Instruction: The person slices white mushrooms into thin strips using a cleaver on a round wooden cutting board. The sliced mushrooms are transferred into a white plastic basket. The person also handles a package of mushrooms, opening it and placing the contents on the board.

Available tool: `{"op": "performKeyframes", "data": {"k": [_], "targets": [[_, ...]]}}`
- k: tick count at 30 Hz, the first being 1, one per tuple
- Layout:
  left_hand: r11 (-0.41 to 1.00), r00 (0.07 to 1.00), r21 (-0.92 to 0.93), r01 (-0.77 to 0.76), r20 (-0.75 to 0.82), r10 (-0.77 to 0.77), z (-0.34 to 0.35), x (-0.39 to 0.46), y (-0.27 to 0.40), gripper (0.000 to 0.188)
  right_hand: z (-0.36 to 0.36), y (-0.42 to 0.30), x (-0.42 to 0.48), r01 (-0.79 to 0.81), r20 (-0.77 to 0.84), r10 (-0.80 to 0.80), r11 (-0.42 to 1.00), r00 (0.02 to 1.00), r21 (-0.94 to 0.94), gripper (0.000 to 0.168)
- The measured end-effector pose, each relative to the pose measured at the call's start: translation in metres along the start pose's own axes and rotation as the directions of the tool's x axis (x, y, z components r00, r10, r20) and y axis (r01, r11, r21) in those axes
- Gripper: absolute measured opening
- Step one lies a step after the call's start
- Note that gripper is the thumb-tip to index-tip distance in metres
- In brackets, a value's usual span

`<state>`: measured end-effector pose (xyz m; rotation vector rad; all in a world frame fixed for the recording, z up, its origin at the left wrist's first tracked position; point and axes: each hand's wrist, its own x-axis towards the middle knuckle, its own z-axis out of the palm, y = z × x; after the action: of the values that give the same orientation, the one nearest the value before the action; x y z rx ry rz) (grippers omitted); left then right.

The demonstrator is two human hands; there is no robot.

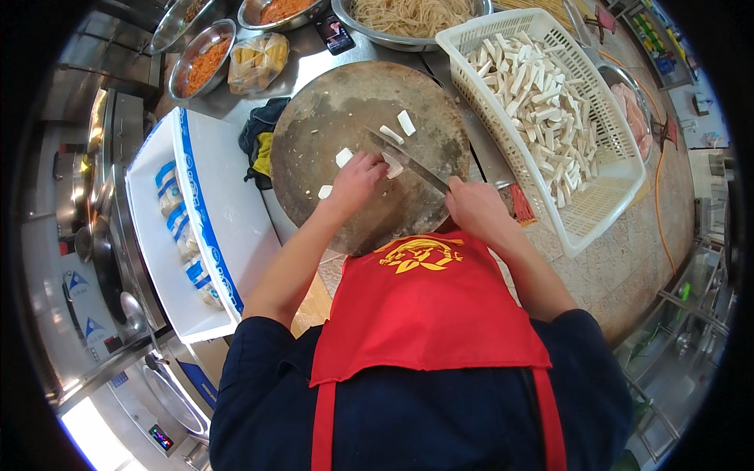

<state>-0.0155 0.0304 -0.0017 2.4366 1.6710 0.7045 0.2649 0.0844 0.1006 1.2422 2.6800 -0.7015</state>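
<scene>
A round wooden chopping block stands before me. My right hand grips a kitchen knife, its blade slanting across the block to the far left. Curled fingers of my left hand press on a white piece of food, perhaps king oyster mushroom, close beside the blade. Beyond the knife lie a cut white stick and a thicker white slice. Two more white chunks, one by my left knuckles and one near my wrist, rest on the wood.
Right of the block, a white plastic basket holds many white sticks. A foam box with several bagged packs stands left. Behind are bowls of orange shreds, a bag of yellow food, a phone and a noodle-filled bowl.
</scene>
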Motion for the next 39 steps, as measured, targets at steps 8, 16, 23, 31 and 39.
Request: {"op": "performKeyframes", "data": {"k": [8,16,23,31,39], "targets": [[0.999,1.0,-0.05,0.009,-0.012,-0.01,0.008,-0.008,-0.003,0.018,0.03,0.009,0.002,0.073,0.077,-0.071,0.997,0.995,-0.022,0.017],[0.998,1.0,-0.061,0.011,0.002,-0.011,0.004,-0.015,-0.004,0.019,0.037,0.006,0.004,0.04,0.067,-0.045,0.997,0.997,0.066,0.021],[0.972,0.973,-0.059,0.226,-0.039,-0.228,-0.049,-0.019,-0.021,0.03,0.02,-0.005,-0.022,-0.032,0.037,0.026,0.984,0.999,0.176,0.026],[0.889,0.922,-0.263,0.376,0.005,-0.388,-0.032,-0.024,-0.026,0.024,0.042,0.004,-0.012,-0.033,-0.033,0.038,0.99,0.999,0.137,0.025],[0.99,0.985,-0.073,0.122,-0.116,-0.129,-0.013,-0.012,-0.028,0.013,0.012,-0.018,0.012,0.023,-0.008,-0.023,0.998,1.0,0.051,0.02]]}}
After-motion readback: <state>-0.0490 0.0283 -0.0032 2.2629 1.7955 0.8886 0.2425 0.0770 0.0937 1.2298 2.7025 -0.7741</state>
